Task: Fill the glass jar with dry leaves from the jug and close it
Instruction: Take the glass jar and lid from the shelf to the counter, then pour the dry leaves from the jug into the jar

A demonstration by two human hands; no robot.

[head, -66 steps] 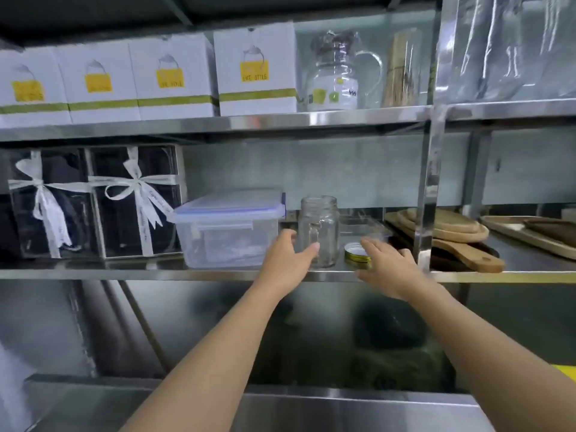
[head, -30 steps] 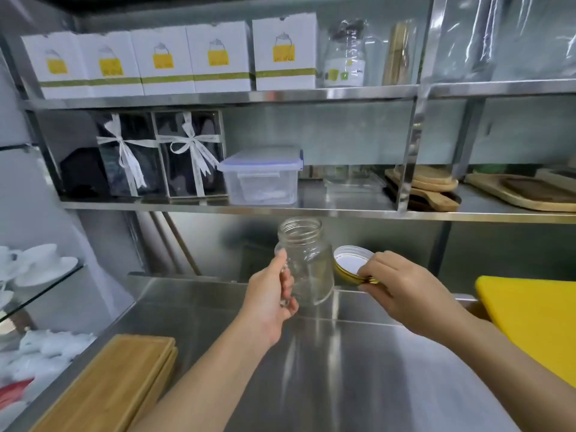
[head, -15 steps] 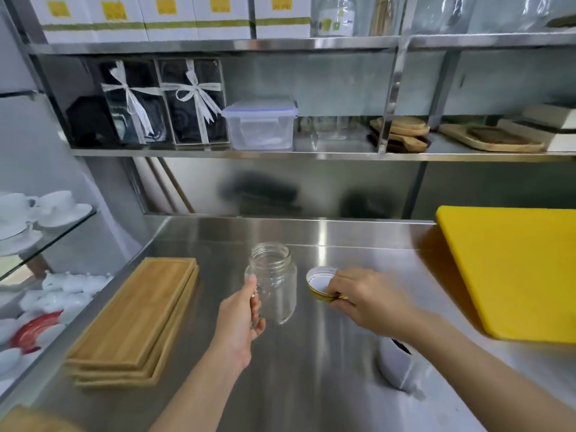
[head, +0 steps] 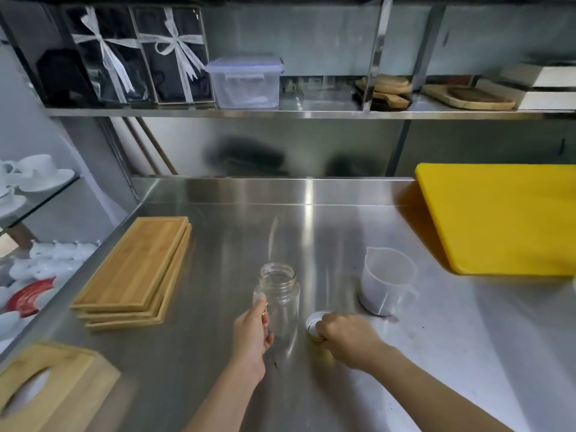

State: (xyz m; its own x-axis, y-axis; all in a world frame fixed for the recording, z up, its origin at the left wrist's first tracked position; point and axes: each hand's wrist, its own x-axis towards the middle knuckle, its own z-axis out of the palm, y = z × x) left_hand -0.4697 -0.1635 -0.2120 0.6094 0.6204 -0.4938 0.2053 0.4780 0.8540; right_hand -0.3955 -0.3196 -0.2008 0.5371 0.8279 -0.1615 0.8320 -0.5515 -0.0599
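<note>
Fingers [head: 263, 310] of the left hand [head: 251, 335] are wrapped round the left side of the clear, empty, open-mouthed glass jar [head: 279, 299], which stands upright near the front centre of the stainless steel worktop [head: 218, 260]. Right hand [head: 346, 338] pinches the round gold-rimmed metal lid [head: 313, 322], white inside facing up, low at the worktop just at 3 o'clock of the jar; whether the lid rests on the steel cannot be told.

Head view, remainder: the translucent plastic jug [head: 386, 280] with a spout and dark contents at its bottom stands at 2 o'clock of the jar, near but apart. A stack of flat wooden trays [head: 134, 269] lies at 9 o'clock, a yellow cutting board [head: 505, 216] at 2 o'clock, further out.

Assessment: the step in hand is setting jar and lid down for filling. The next move calls for freeing the right hand from the lid, taking the jug by its handle, and pouring over the jar mouth while the left steadies the glass.
</note>
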